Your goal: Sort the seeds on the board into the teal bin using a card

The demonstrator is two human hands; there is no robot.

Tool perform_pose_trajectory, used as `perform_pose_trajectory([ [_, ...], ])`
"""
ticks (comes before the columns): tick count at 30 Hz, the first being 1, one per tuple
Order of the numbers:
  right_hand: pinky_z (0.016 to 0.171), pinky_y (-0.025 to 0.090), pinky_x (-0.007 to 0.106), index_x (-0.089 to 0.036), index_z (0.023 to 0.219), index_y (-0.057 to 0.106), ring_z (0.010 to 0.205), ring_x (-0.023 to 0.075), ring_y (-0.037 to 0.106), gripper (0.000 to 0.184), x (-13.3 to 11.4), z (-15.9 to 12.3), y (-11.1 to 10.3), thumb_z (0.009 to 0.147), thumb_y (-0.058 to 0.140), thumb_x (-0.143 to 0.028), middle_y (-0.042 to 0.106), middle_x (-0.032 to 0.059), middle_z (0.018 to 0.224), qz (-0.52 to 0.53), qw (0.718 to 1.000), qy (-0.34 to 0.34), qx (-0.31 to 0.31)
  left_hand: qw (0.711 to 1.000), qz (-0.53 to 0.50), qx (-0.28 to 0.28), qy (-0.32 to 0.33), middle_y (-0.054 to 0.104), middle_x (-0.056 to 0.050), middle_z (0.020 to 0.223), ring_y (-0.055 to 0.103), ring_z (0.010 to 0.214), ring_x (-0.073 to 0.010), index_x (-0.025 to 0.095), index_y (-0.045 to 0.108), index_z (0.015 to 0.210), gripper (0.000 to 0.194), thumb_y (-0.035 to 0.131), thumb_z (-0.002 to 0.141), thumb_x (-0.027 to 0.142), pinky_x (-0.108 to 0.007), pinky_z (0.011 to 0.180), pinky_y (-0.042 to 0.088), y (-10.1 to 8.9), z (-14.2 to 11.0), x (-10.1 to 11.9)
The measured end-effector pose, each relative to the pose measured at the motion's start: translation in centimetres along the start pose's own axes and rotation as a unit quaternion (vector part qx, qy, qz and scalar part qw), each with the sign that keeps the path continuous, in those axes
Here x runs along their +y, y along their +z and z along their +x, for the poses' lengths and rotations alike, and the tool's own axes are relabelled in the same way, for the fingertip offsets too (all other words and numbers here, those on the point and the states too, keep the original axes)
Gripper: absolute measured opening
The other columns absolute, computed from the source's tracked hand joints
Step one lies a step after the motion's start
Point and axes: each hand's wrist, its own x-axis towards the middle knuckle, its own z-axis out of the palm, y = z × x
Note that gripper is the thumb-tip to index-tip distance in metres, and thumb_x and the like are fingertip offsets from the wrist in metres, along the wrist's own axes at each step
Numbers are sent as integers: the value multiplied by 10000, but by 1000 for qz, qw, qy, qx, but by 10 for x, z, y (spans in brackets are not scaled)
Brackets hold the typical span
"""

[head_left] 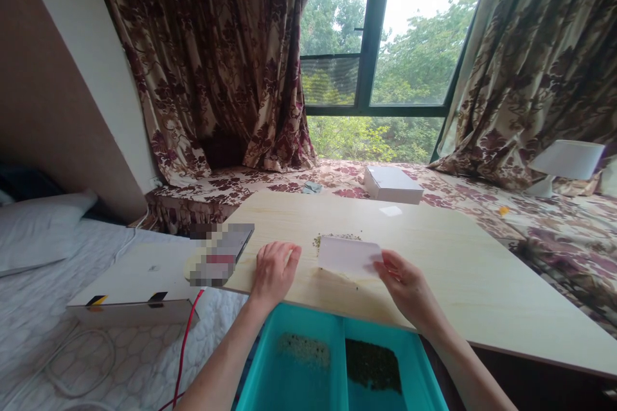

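My right hand (406, 284) pinches the right edge of a white card (348, 255) that stands on the light wooden tabletop (434, 270). Just behind the card lies a small pile of greenish grains (332, 239). My left hand (274, 270) rests flat on the tabletop to the left of the card, fingers stretched out and holding nothing. Below the table's near edge sits a teal bin (340, 366) with two compartments, pale grains in the left one and dark green grains in the right one.
A phone (231, 245) lies at the table's left edge. A white box (391, 183) and a small white slip (390, 210) sit at the far side. A white box (135, 282) with cables rests on the bed at left. A lamp (562, 164) lies at right.
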Motion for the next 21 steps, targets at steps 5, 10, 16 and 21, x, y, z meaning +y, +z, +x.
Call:
perform_pose_trajectory([
  [5, 756, 544, 330, -208, 749, 598, 781, 217, 690, 137, -3, -2, -7, 780, 556, -336, 723, 77, 795, 15, 1000, -7, -6, 1000, -4, 0, -4, 677, -54, 961, 573, 969, -226, 224, 632, 921, 379, 335, 937, 458, -390, 909, 374, 0, 0, 0],
  [10, 783, 522, 328, -199, 805, 620, 804, 207, 673, 128, -12, 2, -11, 770, 550, -300, 713, 71, 814, 31, 999, -7, -11, 999, -31, -5, -28, 681, -59, 956, 575, 967, -238, 229, 646, 911, 392, 343, 922, 479, -403, 923, 379, 1, 2, -1],
  [16, 630, 453, 253, -187, 706, 589, 669, 153, 591, 116, -32, 32, 15, 660, 486, -162, 651, 12, 684, 114, 987, 19, -108, 963, -234, 28, -133, 680, -69, 997, 576, 1038, -235, 203, 654, 934, 490, 299, 910, 540, -370, 946, 405, -11, 2, 0],
  [21, 532, 319, 213, -169, 640, 562, 564, 88, 447, 146, -41, 58, 62, 606, 432, -113, 555, -37, 605, 131, 958, 91, -237, 910, -369, 43, -185, 665, -84, 1082, 544, 1134, -235, 167, 641, 1015, 584, 285, 891, 614, -381, 1043, 345, -12, 0, -15],
])
